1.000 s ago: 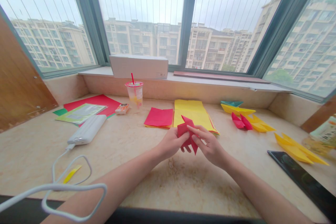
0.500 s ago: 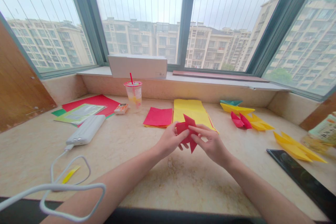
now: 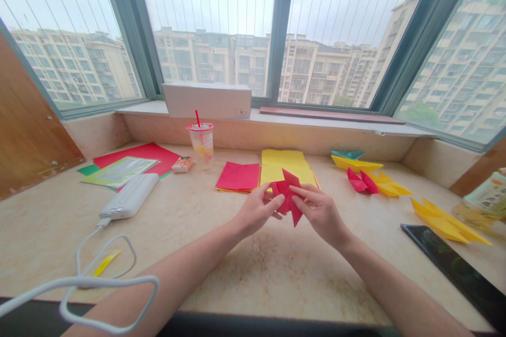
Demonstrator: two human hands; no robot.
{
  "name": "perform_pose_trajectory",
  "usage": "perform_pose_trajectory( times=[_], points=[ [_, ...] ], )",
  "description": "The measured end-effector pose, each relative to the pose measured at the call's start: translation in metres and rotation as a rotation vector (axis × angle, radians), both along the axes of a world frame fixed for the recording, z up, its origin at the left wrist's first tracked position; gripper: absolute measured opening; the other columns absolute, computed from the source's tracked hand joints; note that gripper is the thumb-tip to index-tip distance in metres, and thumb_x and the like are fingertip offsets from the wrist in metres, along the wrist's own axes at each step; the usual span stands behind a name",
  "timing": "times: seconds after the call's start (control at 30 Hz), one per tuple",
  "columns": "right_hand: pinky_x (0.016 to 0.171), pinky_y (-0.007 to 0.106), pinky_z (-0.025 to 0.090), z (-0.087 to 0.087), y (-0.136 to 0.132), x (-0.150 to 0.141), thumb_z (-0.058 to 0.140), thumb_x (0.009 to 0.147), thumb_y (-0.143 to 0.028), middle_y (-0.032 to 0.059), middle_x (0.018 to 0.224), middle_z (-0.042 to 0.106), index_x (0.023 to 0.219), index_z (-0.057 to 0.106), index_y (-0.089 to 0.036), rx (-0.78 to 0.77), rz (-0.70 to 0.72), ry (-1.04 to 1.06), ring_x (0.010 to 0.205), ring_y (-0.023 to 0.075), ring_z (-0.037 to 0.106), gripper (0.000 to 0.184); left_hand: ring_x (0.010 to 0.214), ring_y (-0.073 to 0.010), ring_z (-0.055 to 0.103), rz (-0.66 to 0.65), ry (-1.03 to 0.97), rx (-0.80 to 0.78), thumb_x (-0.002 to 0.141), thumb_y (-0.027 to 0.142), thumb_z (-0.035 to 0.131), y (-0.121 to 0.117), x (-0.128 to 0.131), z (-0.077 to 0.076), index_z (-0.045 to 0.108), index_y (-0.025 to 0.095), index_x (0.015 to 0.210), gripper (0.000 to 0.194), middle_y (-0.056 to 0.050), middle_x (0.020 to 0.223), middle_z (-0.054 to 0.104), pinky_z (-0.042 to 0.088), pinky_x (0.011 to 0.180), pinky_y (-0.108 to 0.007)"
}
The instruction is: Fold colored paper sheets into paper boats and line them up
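Observation:
Between my two hands, above the counter, is a red folded paper (image 3: 285, 196) with pointed flaps sticking out at its top and bottom. My left hand (image 3: 259, 207) grips its left side, thumb on the front and fingers behind. On the right side, my right hand (image 3: 318, 209) pinches the paper near its middle with thumb and fingertips. Beyond them lie a stack of yellow paper (image 3: 282, 163) and a smaller stack with a red square sheet (image 3: 238, 176) on top.
Several folded paper boats stand at right, including a red one (image 3: 361, 181) and a yellow one (image 3: 448, 220). Close by lies a black phone (image 3: 446, 268). At left are a drink cup (image 3: 202, 143), a white power bank (image 3: 130, 196) with a looped cable (image 3: 110, 279), and red sheets (image 3: 158, 152).
The red folded paper has shifted slightly right and turned a little. My left thumb has slid toward its left side, uncovering more of the middle.

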State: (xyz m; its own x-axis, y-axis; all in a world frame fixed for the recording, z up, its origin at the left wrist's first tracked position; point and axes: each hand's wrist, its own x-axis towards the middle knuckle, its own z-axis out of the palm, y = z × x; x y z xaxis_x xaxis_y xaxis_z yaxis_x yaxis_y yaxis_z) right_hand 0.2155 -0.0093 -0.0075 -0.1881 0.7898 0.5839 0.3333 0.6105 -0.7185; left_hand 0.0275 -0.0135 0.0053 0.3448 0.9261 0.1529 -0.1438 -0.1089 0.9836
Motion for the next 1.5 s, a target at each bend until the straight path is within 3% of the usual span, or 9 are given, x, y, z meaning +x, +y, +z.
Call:
perform_pose_trajectory(
  times=[0.17,0.27,0.7,0.9,1.03,1.17,1.3,1.5],
  points=[
    [0.068,0.03,0.059,0.0,0.0,0.0,0.061,0.089,-0.028,0.007,0.109,0.069,0.113,0.072,-0.026,0.01,-0.014,0.012,0.089,0.0197,0.067,0.027,0.075,-0.0197,0.069,0.026,-0.004,-0.006,0.082,0.038,0.069,-0.001,0.0,-0.003,0.031,0.017,0.143,0.075,-0.01,0.094,0.069,0.058,0.064,-0.034],
    [0.07,0.031,0.059,-0.001,-0.001,0.0,0.06,0.09,-0.026,0.0069,0.11,0.068,0.115,0.071,-0.026,0.015,-0.007,0.008,0.091,0.0197,0.067,0.028,0.077,-0.0199,0.07,0.047,0.012,0.011,0.08,0.035,0.071,-0.002,-0.001,-0.003,0.024,0.024,0.146,0.082,-0.011,0.105,0.065,0.059,0.061,-0.033],
    [0.073,0.029,0.06,-0.001,0.0,0.002,0.059,0.09,-0.025,0.0069,0.112,0.067,0.115,0.071,-0.026,0.008,-0.015,0.049,0.094,0.0191,0.067,0.028,0.089,-0.0218,0.069,0.007,-0.039,0.025,0.084,0.023,0.058,-0.003,-0.001,0.001,0.034,0.021,0.142,0.063,-0.011,0.11,0.063,0.06,0.078,-0.044],
    [0.073,0.03,0.06,0.001,-0.001,0.002,0.059,0.09,-0.027,0.0066,0.109,0.068,0.114,0.072,-0.026,0.045,-0.034,0.021,0.092,0.0192,0.067,0.028,0.09,-0.021,0.068,0.06,-0.055,0.005,0.082,0.016,0.049,-0.004,-0.001,0.004,0.044,0.019,0.133,0.052,-0.008,0.104,0.065,0.061,0.076,-0.042],
    [0.071,0.03,0.06,0.002,-0.002,0.001,0.059,0.09,-0.028,0.0063,0.108,0.069,0.115,0.072,-0.028,0.069,-0.024,-0.01,0.092,0.0197,0.067,0.028,0.083,-0.02,0.069,0.132,-0.026,0.021,0.085,0.021,0.05,0.001,-0.001,0.001,0.052,0.017,0.124,0.039,-0.008,0.1,0.067,0.061,0.069,-0.038],
    [0.075,0.032,0.059,0.004,-0.003,0.001,0.059,0.091,-0.027,0.0059,0.108,0.069,0.114,0.072,-0.029,0.091,-0.014,-0.049,0.094,0.0205,0.067,0.027,0.08,-0.0195,0.069,0.176,0.0,0.085,0.084,0.026,0.058,0.006,-0.002,-0.004,0.057,0.016,0.12,0.038,-0.007,0.092,0.069,0.059,0.07,-0.034],
    [0.078,0.033,0.058,0.003,-0.003,0.001,0.059,0.091,-0.026,0.0058,0.11,0.069,0.114,0.071,-0.029,0.099,-0.009,-0.052,0.095,0.0207,0.067,0.027,0.082,-0.0176,0.068,0.194,0.046,0.168,0.082,0.017,0.058,0.009,-0.007,-0.008,0.055,0.021,0.126,0.044,-0.003,0.088,0.07,0.057,0.072,-0.03],
    [0.076,0.032,0.057,0.002,-0.002,0.002,0.059,0.091,-0.025,0.0059,0.111,0.069,0.114,0.071,-0.028,0.086,0.019,-0.059,0.095,0.0205,0.067,0.027,0.098,-0.022,0.063,0.326,0.294,0.391,0.08,0.014,0.058,0.014,-0.012,-0.007,0.067,0.019,0.09,0.015,-0.008,0.102,0.067,0.053,0.074,-0.028]
  ],
)
